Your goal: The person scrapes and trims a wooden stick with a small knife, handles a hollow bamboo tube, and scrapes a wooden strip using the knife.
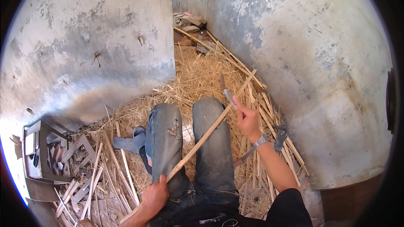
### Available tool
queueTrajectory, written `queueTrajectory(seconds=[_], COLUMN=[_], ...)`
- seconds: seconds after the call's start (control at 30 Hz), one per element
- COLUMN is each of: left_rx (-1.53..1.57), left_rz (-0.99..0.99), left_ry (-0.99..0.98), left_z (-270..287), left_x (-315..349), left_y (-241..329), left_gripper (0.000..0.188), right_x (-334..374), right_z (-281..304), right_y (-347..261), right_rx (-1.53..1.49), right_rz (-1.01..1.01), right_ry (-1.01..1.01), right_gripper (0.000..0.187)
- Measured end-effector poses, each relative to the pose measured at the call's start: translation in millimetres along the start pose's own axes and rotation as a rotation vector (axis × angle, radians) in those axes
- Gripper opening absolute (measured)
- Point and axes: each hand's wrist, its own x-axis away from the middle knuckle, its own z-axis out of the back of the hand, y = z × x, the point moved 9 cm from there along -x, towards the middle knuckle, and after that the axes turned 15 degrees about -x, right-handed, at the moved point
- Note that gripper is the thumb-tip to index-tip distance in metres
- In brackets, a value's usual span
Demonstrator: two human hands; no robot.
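A long pale wooden strip (205,136) slants across my jeans, from the lower left up past my right knee. My left hand (155,195) is closed round its lower part, beside my left thigh. My right hand (248,122), with a watch on the wrist, grips a knife (229,96) near the strip's upper end. The knife's short grey blade points up and to the left, next to the strip; whether it touches the wood I cannot tell. My fingers hide most of the handle.
Straw-like shavings (202,73) cover the floor. More long strips (240,65) lie along the right wall (311,80). A dark frame (46,180) with wood scraps stands at the left. Slippers (126,143) lie left of my legs, and a dark sandal-like thing (280,136) lies right.
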Motion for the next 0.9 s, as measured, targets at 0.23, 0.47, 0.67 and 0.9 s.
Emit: queueTrajectory(seconds=[0.23,0.47,0.67,0.9], left_rx=[0.121,0.158,0.253,0.565], left_rz=[-0.027,-0.05,-0.082,-0.225], left_ry=[-0.027,0.056,0.034,0.001], left_z=[23.6,33.4,28.4,26.6], left_x=[-46.6,-67.9,-70.5,-86.2], left_y=[48.6,64.4,66.3,55.4], left_gripper=[0.014,0.014,0.016,0.021], right_x=[58.9,48.6,-15.5,41.4], right_z=[-74.3,-52.3,-5.7,-71.6], right_y=[-84.5,-69.6,-8.4,-61.9], right_rx=[-0.035,0.057,0.049,-0.041], right_rz=[0.183,0.148,-0.016,0.239], right_ry=[-0.323,-0.184,0.059,-0.199], right_gripper=[0.056,0.04,0.015,0.046])
